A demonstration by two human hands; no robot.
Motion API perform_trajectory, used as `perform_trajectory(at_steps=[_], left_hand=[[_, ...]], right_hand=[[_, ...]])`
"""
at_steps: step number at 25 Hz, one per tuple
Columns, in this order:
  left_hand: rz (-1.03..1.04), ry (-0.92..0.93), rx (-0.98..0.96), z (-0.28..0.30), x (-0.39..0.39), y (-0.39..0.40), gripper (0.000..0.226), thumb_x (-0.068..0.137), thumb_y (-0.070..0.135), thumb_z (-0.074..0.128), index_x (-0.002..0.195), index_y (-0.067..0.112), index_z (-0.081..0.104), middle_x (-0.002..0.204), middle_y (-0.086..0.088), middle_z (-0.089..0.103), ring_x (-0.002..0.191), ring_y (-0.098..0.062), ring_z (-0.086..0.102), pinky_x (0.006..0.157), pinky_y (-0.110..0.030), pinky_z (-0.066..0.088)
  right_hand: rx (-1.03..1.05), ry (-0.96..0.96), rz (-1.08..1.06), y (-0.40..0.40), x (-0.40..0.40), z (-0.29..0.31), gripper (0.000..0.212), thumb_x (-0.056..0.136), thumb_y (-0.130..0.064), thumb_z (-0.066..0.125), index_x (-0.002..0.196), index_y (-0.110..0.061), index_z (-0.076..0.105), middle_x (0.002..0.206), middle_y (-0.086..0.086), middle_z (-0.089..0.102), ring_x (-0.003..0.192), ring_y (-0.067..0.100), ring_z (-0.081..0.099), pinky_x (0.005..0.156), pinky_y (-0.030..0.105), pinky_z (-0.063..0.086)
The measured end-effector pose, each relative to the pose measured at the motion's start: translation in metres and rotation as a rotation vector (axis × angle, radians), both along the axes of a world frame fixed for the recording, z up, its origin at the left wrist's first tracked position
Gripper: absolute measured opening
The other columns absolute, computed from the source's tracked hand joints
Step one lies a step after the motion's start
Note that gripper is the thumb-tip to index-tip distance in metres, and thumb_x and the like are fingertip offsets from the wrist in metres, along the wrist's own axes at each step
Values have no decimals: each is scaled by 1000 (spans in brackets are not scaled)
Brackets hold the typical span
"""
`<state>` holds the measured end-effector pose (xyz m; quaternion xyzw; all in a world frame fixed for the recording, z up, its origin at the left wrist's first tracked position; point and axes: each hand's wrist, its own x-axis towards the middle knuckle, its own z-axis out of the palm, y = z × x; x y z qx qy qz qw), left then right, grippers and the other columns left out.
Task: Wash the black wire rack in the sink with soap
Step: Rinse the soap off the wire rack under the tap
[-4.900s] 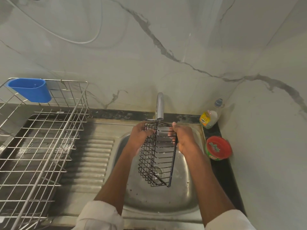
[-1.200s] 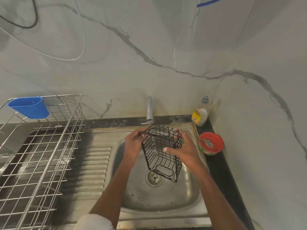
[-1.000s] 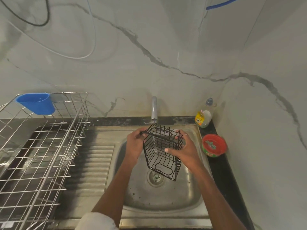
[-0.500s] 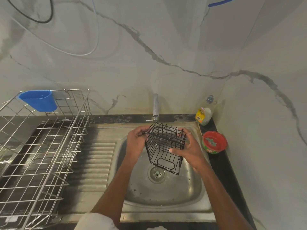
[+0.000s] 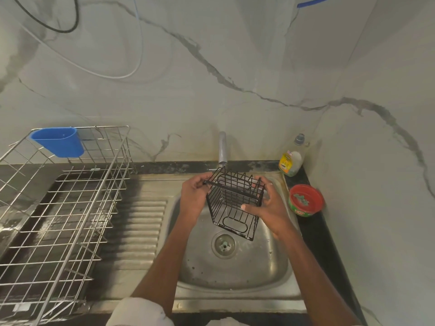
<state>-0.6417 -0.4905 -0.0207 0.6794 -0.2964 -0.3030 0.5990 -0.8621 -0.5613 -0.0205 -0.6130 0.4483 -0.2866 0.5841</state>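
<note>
Both hands grasp the black wire rack over the sink: left hand pinching the top bar, right hand cupping the side. It's been tipped since a second ago, its open top swinging up toward the tap, likely rinsing all sides. Soap bottle and red tub wait right, drying rack left

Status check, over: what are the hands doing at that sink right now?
Left hand and right hand both grip the black wire rack. Rack held over the sink, under the tap. Nothing in the way.
</note>
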Motion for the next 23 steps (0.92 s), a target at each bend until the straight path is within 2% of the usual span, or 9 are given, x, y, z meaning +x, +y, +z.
perform_trajectory(at_steps=[3,6,8,10,13,16,20,23], left_hand=[[-17,-14,-7,1,-3,-7,52,92,-17,63,114,28,78,110,8,82,108,-7,75,102,-32,58],[-5,-9,-1,-2,-3,-11,52,94,-16,61,111,30,78,111,9,81,110,-7,74,104,-31,56],[20,-2,-6,-2,-4,-11,47,96,-14,62,113,28,77,111,8,81,110,-5,74,102,-27,55],[25,26,-18,0,-7,-8,41,97,-13,63,117,20,75,109,7,80,106,0,73,98,-20,55],[-7,26,12,-8,-5,-3,34,97,-10,63,115,16,75,109,7,81,109,-5,73,102,-28,54],[-16,21,49,-12,-3,1,35,98,-8,62,111,20,76,111,11,81,110,-6,72,105,-33,52],[-50,17,63,-10,-12,-2,45,98,-13,58,107,28,75,100,21,80,101,5,72,98,-21,53],[-121,30,69,-8,-22,-5,45,101,-9,57,118,31,71,109,22,78,106,10,69,96,-13,51]], right_hand=[[-21,5,-23,-2,-4,1,108,55,-24,99,142,-54,43,139,-12,61,128,14,60,106,49,52],[-80,25,-50,-1,0,-2,108,52,-35,99,142,-54,43,140,-13,60,127,16,61,105,50,53],[-123,36,-66,1,6,-5,108,50,-41,97,142,-52,43,138,-15,60,126,14,62,105,49,53],[-148,32,-101,4,9,-6,105,52,-37,96,143,-48,44,135,-17,60,125,11,61,104,47,53],[-124,6,-150,3,11,-6,103,61,-21,98,145,-41,44,131,-20,59,123,7,60,104,47,54],[-124,5,-167,4,13,-3,103,62,-20,98,146,-40,42,130,-22,59,123,7,59,104,46,54],[-191,54,-195,10,13,2,101,65,-22,97,148,-33,42,137,-13,57,128,8,54,110,38,48],[-261,103,-248,12,10,6,99,66,-24,96,149,-28,42,140,-9,53,130,9,50,110,32,46]])
